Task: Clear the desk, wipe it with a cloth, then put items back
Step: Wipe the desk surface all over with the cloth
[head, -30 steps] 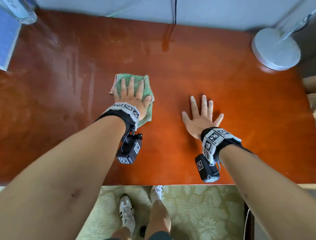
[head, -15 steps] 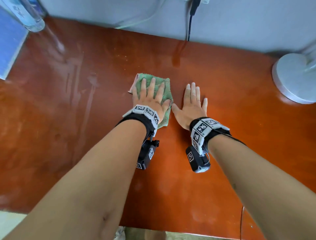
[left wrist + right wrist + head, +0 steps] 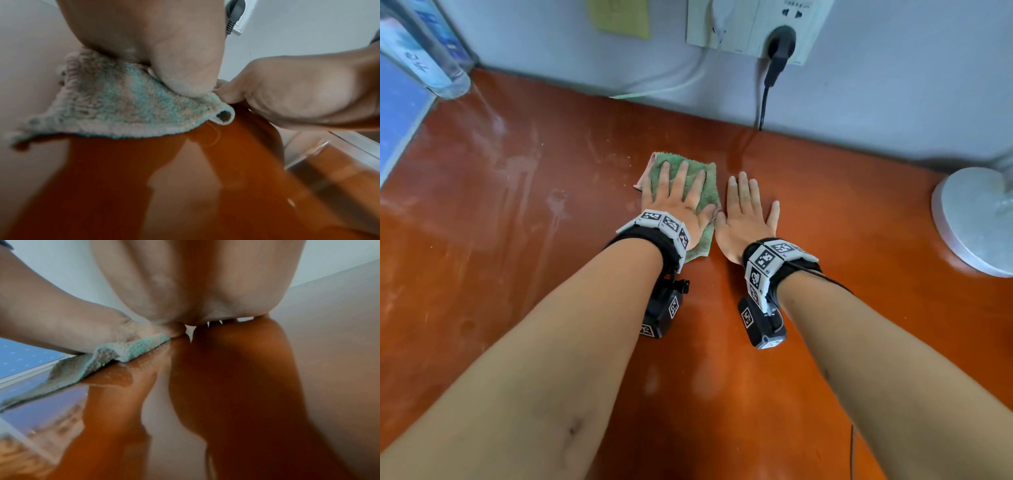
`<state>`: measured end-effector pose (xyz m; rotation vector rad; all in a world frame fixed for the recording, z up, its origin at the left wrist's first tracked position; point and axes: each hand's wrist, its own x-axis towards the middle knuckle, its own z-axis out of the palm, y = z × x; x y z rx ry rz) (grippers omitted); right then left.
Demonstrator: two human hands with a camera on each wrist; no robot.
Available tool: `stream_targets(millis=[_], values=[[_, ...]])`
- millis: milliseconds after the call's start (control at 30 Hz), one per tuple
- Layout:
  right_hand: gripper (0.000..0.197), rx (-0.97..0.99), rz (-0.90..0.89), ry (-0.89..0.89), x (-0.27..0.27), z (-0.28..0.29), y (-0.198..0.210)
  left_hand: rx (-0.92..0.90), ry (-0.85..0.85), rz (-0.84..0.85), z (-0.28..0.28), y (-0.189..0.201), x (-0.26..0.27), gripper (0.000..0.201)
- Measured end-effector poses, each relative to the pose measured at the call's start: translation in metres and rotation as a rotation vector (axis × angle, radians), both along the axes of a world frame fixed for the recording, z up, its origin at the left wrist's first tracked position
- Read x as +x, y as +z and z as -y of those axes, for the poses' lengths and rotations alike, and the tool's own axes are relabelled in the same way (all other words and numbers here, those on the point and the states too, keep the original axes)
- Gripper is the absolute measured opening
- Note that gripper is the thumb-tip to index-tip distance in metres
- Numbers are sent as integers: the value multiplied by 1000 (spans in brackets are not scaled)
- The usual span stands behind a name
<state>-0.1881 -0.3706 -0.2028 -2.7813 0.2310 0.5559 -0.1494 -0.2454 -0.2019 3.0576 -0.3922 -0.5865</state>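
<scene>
Bottle label (image 3: 414,58): blue and white print at the far left corner of the bench, too blurred to read.
Wrist bands (image 3: 667,224): black-and-white square code markers, no letters or numbers.
Wrist camera housings (image 3: 748,317): similar square markers.
Wall socket plate (image 3: 753,25): faint marks, illegible.
Yellow note (image 3: 619,15): no legible writing.
</scene>
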Motion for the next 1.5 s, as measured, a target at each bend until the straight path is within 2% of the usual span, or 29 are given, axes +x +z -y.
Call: stream_targets(millis=[433, 667, 800, 933, 1167, 1267, 1367, 1433, 1500], values=[[60, -3, -3, -102, 52, -3, -3, 8, -70, 46, 2, 0, 93, 66], [60, -18, -15, -135, 55, -3, -2, -15, -132, 63, -6, 0, 112, 66], [62, -28, -27, -212, 63, -16, 1, -14, -109, 64, -14, -3, 118, 66], [63, -31, -36, -313, 75, -39, 1, 1, -87, 67, -32, -5, 120, 66], [64, -34, -64, -335, 77, -40, 1, 9, 17, 55, -106, -7, 135, 66], [64, -82, -56, -310, 76, -42, 4, 22, 47, 58, -125, -6, 134, 66], [67, -132, -16, -153, 85, -56, 12, 18, 57, 59, -125, -5, 133, 65], [74, -79, -2, -71, 98, -82, 15, 19, 63, 61, -124, -4, 132, 65], [77, 12, -20, -77, 107, -113, 15, 17, 68, 61, -124, -4, 132, 65]])
